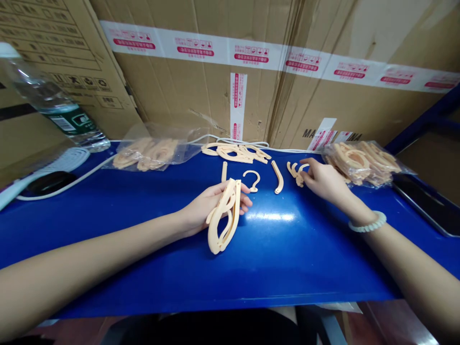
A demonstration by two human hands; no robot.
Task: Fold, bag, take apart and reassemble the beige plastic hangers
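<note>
My left hand (204, 211) holds a folded beige plastic folding hanger (225, 218) above the front of the blue table; its two arms lie close together, with the fingertips showing behind it. My right hand (323, 179) is at a small group of beige hanger hooks (293, 168), its thumb and fingers pinched at one of them. Between the hands, a single hook (256, 179) lies on the table. A curved hanger arm (277, 177) is to its right, and a straighter beige piece (224, 171) is partly hidden behind my left hand.
Several folded beige hangers (235, 152) lie at the back beside a white cable (283, 150). Clear bags of hanger parts stand left (145, 153) and right (361, 163). A water bottle (68, 117) leans far left; a dark tablet-like device (427, 206) is right. Cardboard boxes (201, 96) wall the back.
</note>
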